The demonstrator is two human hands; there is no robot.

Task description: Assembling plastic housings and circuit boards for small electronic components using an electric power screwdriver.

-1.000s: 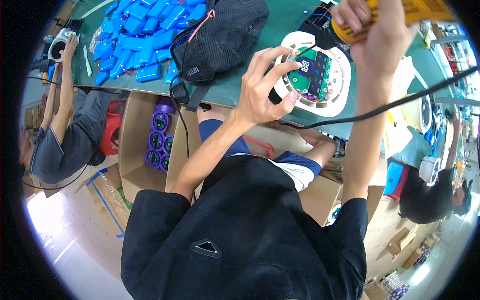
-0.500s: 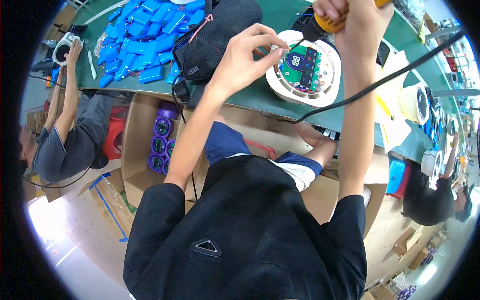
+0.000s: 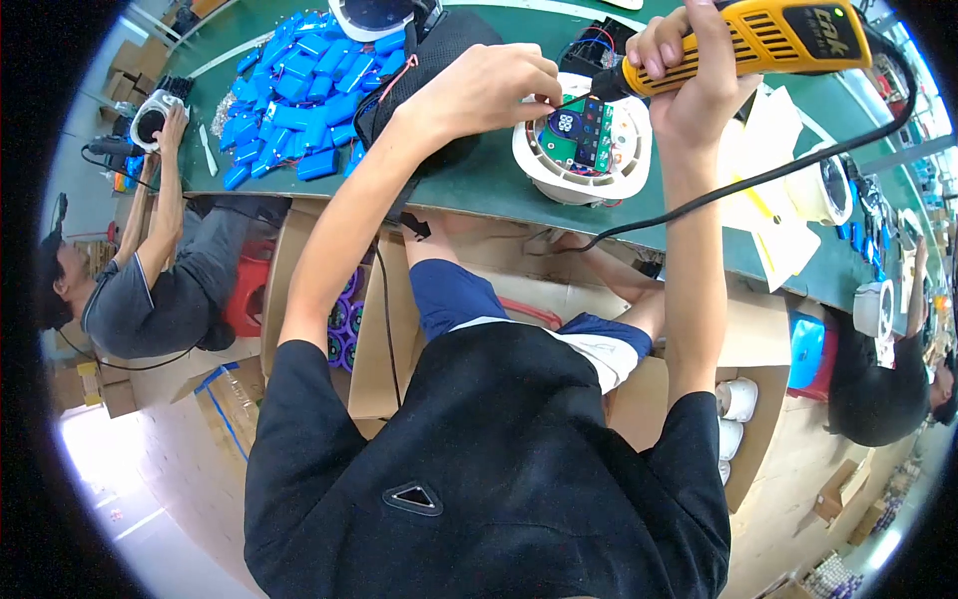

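A yellow-and-black electric screwdriver (image 3: 773,40) lies in the grip of my right hand (image 3: 694,80), tilted so that its thin bit points left and down. The bit reaches the upper left of a green circuit board (image 3: 587,150), which has a round dark display and a dark strip of buttons. This board sits inside a round white plastic housing (image 3: 591,188) on the bench. Close to the bit tip, at the housing's left rim, my left hand (image 3: 474,92) has its thumb and fingers pinched together. Whatever lies between them is too small to make out.
Blue wrapped battery packs (image 3: 299,90) are heaped on the green bench (image 3: 489,180), left of a black mesh bag (image 3: 454,40). The screwdriver's black cord (image 3: 758,182) crosses my right forearm. Paper sheets (image 3: 763,215) lie to the right. Co-workers sit at both sides.
My view has shifted, and the housing appears further left. The screwdriver is now seen lying flatter, with its body out to the right. My left fingers have drawn together beside the bit.
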